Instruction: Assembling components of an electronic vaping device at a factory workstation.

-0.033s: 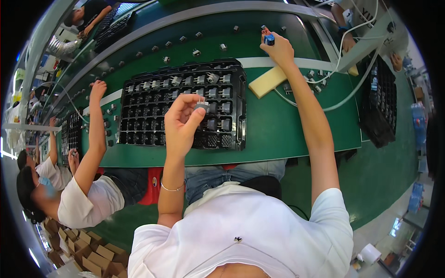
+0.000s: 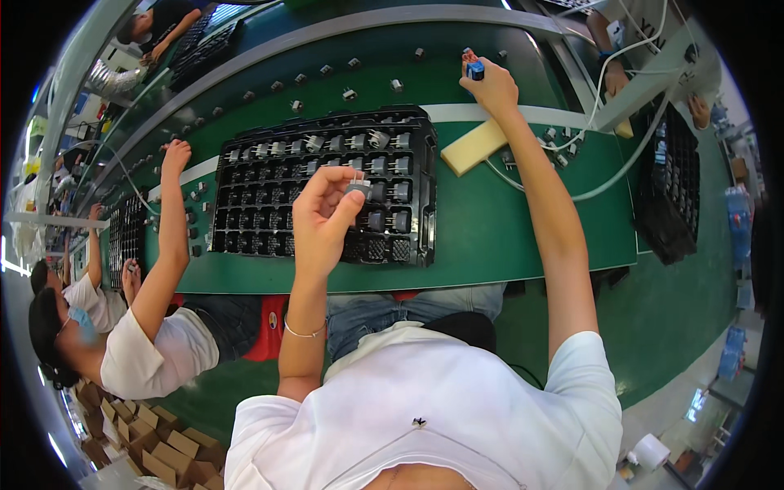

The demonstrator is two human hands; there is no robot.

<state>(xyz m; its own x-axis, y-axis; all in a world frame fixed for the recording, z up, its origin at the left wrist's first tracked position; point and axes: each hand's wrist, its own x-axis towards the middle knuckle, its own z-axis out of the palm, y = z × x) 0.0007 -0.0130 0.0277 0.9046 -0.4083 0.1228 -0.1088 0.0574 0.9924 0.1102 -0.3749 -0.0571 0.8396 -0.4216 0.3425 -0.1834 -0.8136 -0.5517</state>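
My left hand [image 2: 325, 214] is closed, pinching a small dark grey part with metal pins [image 2: 357, 189] between thumb and fingers. It is above a black compartment tray [image 2: 430, 196], which holds several similar grey parts, mostly in the far rows and on the right side. My right arm reaches to the far side of the green table. There my right hand [image 2: 492, 86] is closed around a small blue thing with an orange-red end [image 2: 475, 70], its kind too small to tell.
A pale yellow block [image 2: 472, 149] lies beside my right forearm, with a white cable [image 2: 588, 194] near it. Loose grey parts [image 2: 349, 95] are scattered along the far strip. Another black tray stack [image 2: 668, 188] stands at right. A co-worker's arm [image 2: 173, 212] reaches over the table at left.
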